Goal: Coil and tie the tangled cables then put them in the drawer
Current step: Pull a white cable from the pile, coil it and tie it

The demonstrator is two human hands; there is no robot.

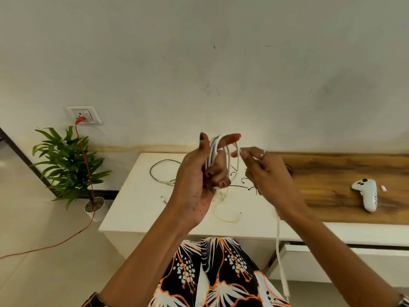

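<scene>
A patterned black, orange and white garment fills the lower edge. Above it, the left hand (199,185) grips a smooth white cable (221,151), wound in loops around its fingers. The right hand (265,176) pinches one strand of that cable; the loose end hangs down past the wrist. Beyond, on the white desk (132,207), lie a grey coiled cable (159,171), a thin pale loop (225,216) and short black ties (241,187). A white controller (366,193) rests on the wood-grain part, far right.

Two hands (199,182), three loose cables: one white cable (223,151), one grey cable (159,171), one cream cable (225,214); several black ties (238,186), one white controller (366,193), one potted plant (66,160).
</scene>
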